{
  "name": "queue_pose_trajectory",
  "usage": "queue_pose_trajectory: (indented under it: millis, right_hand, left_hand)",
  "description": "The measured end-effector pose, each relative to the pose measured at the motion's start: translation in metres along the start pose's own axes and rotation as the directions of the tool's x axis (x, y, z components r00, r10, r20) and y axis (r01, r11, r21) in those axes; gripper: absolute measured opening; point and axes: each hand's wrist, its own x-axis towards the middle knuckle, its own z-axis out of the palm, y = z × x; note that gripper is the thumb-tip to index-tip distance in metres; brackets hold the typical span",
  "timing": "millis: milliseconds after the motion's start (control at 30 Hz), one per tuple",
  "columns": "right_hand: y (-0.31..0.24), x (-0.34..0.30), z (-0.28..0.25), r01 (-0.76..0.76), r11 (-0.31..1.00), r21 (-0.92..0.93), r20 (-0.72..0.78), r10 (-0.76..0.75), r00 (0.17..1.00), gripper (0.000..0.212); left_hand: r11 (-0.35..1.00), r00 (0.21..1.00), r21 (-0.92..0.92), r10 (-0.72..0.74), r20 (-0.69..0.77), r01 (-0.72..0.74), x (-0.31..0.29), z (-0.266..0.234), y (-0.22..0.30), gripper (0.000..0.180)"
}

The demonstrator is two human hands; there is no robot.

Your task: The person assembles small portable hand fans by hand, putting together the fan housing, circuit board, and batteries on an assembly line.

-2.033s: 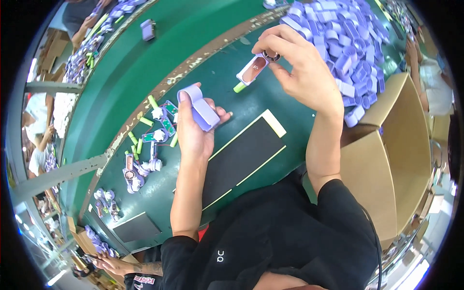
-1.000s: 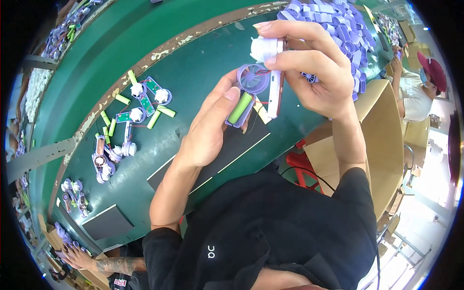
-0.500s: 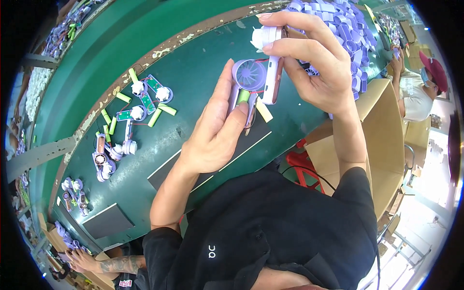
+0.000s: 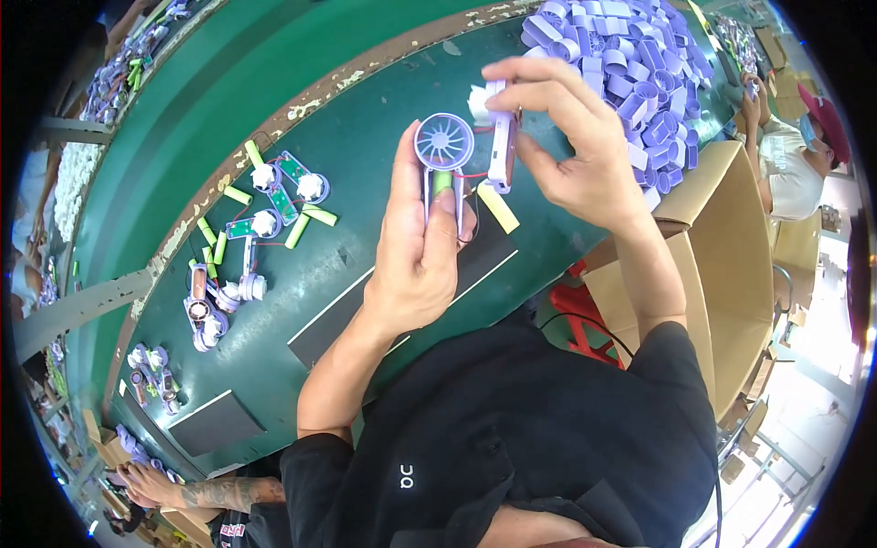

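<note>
My left hand (image 4: 413, 269) is closed around a purple handheld-fan shell (image 4: 444, 140) whose round slatted grille points up and away from me. A green cylindrical battery (image 4: 442, 183) lies in its handle, under my left thumb. To the right, my right hand (image 4: 589, 151) grips the fan's other half (image 4: 501, 155), held on edge between thumb and fingers. A white fan blade (image 4: 479, 106) projects from its left side. Thin red wires (image 4: 475, 174) link the two halves, which are apart. Just below them a pale yellow-green strip (image 4: 498, 208) lies on the green table.
Purple shells (image 4: 653, 91) are heaped at the far right, beside an open cardboard box (image 4: 726, 274). At left lie circuit boards with white blades (image 4: 279, 194), batteries and partly built fans (image 4: 206, 310). A black mat (image 4: 338, 320) lies before me. Co-workers sit at both sides.
Both hands have shifted slightly left and down. The shell's grille has turned more toward the view, and the right-hand half now stands closer to upright, still apart from the shell.
</note>
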Motion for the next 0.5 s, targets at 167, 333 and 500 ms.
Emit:
queue_pose_trajectory:
  millis: [167,333,500]
  right_hand:
    - [-0.002,-0.028,0.009,-0.105,0.981,0.165,0.0,0.106,0.994,0.047]
    - [-0.006,-0.027,0.007,0.081,0.964,0.252,0.007,-0.086,0.996,0.033]
    - [0.003,-0.023,0.012,0.139,0.956,0.259,0.002,-0.145,0.989,0.02]
  left_hand:
    - [0.994,0.999,-0.094,-0.048,0.004,0.048,0.002,-0.002,0.002,0.051]
    - [0.978,0.981,-0.101,-0.174,0.08,0.182,0.0,-0.005,0.013,0.054]
    - [0.943,0.946,-0.15,-0.271,0.176,0.298,-0.003,-0.008,0.017,0.058]
